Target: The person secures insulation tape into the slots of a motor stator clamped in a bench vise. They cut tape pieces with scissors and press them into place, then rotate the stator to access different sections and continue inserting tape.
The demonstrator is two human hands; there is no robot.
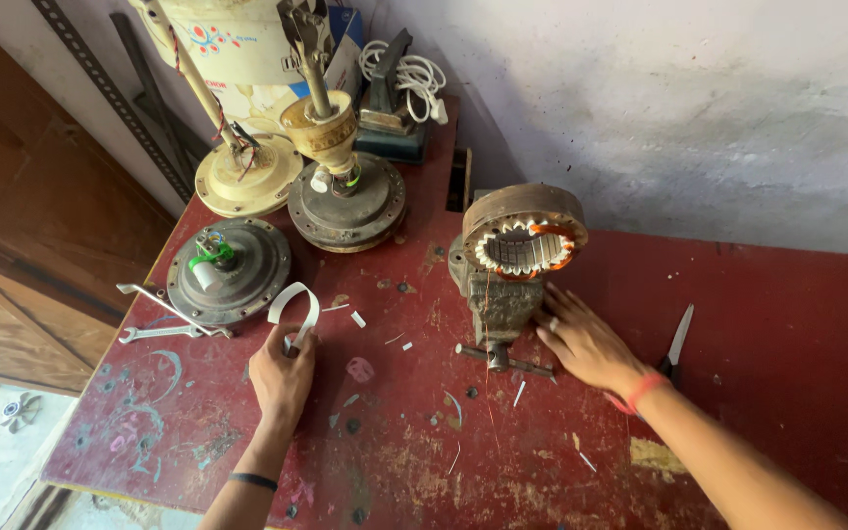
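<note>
**Hands at the red workbench**

On the worn red metal table (pixel 738 294), the person's left hand (pixel 282 378) pinched a curled white paper strip (pixel 293 302) beside a grey round fan motor housing (pixel 231 270). The right hand (pixel 586 344) lay open, fingers spread, against the rusty grey bench vise (pixel 496 304) clamping a copper-wound stator ring (pixel 524 234).

We are working at a worn red table (pixel 768 324) standing against a wall. Resting on it are three fan motor housings (pixel 230 270), a bench vise (pixel 496 299) holding a stator ring (pixel 524 233), two wrenches (pixel 161 319), scissors (pixel 677 342), and scattered white paper scraps (pixel 357 319).
</note>
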